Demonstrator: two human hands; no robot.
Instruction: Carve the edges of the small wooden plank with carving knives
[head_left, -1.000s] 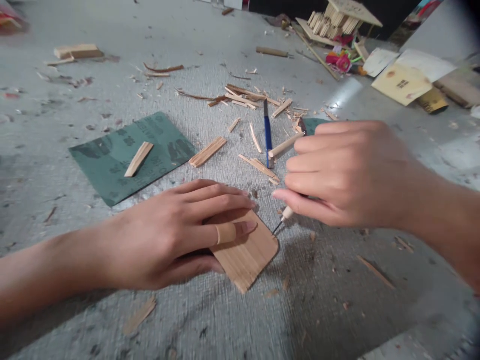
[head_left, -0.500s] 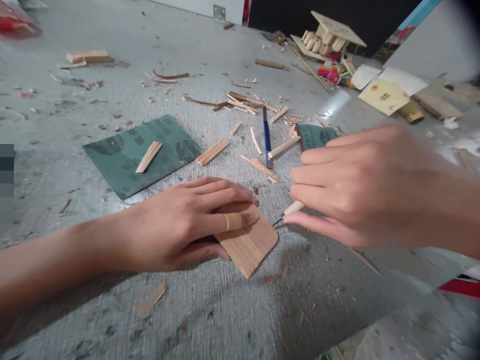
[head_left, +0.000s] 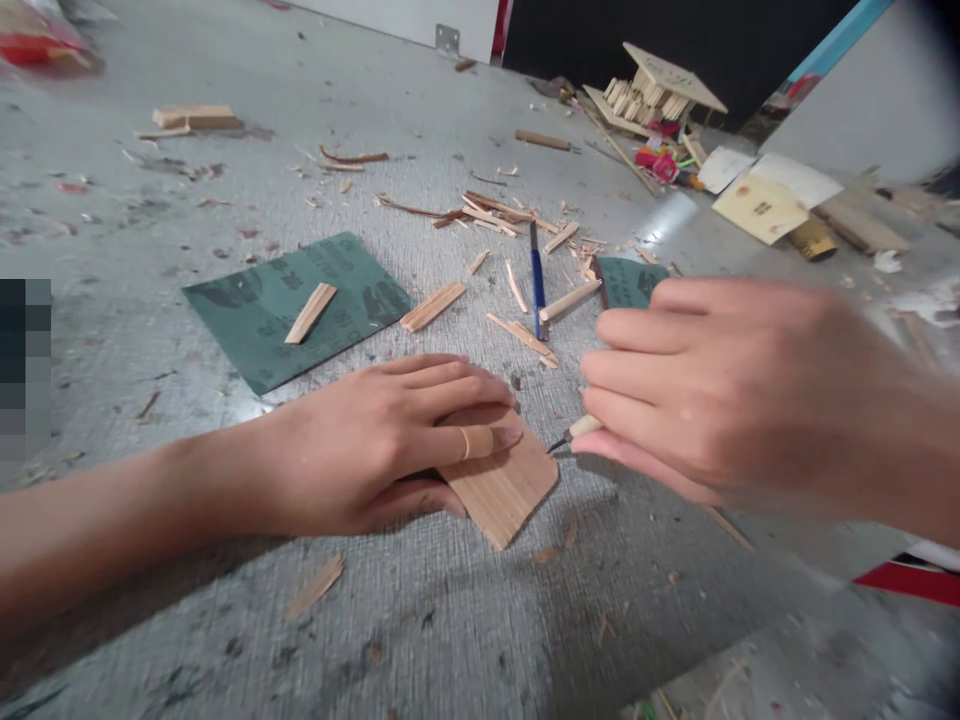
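A flat piece of wood (head_left: 501, 490) with one rounded corner lies on the grey table (head_left: 375, 640). Over its left part rests my left hand (head_left: 405, 430), the fingers stretched across the top and the thumb along the near side; a tan bandage wraps one finger. My right hand (head_left: 697, 390) is closed around a carving tool (head_left: 583, 427) with a pale wooden handle, most of it hidden in the fist. The tool's thin dark tip meets the right edge of the wood piece, near the rounded corner.
Left of centre lies green sandpaper (head_left: 300, 310) with a wood strip (head_left: 311, 312) on it. Beyond my hands are a blue craft knife (head_left: 537, 280), a pale stick (head_left: 571, 299) and wood shavings (head_left: 487, 212). A small stick-built wooden model (head_left: 652, 95) stands at the back right.
The whole view has shifted slightly. My right hand stays closed on the carving tool, whose tip remains at the wood's edge; my left hand keeps its hold.
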